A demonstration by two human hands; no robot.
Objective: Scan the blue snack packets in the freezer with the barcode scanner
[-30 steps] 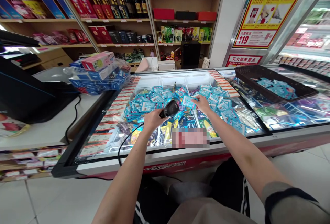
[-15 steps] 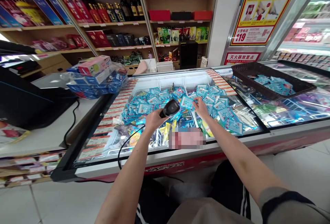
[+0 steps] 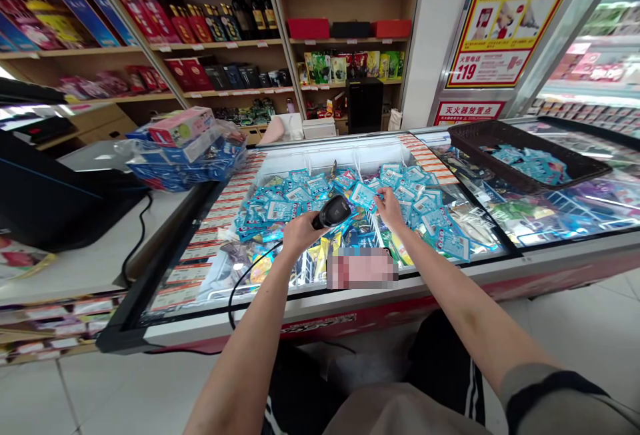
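Note:
My left hand (image 3: pixel 300 231) is closed around the handle of a black barcode scanner (image 3: pixel 334 211), whose cable hangs down to the left. The scanner's head points toward a small blue packet (image 3: pixel 363 195) with a white label. My right hand (image 3: pixel 390 209) pinches that packet by its right edge, fingers closed. Many similar blue packets (image 3: pixel 283 210) lie spread on the glass top of a chest freezer (image 3: pixel 210 281) on both sides of my hands. A phone (image 3: pixel 362 268) with a blurred-out screen lies at the front edge, below my hands.
A dark brown tray (image 3: pixel 480 138) with more blue packets stands on the freezer at right. Plastic-wrapped blue boxes (image 3: pixel 185 165) and a black monitor-like device (image 3: pixel 45 188) sit at left. Shelves (image 3: pixel 220 45) with bottles and boxes line the back. A yellow-red poster (image 3: pixel 515 21) hangs at right.
Almost nothing differs. The blue packet in my right hand is tilted slightly more, and the scanner has shifted a touch to the right.

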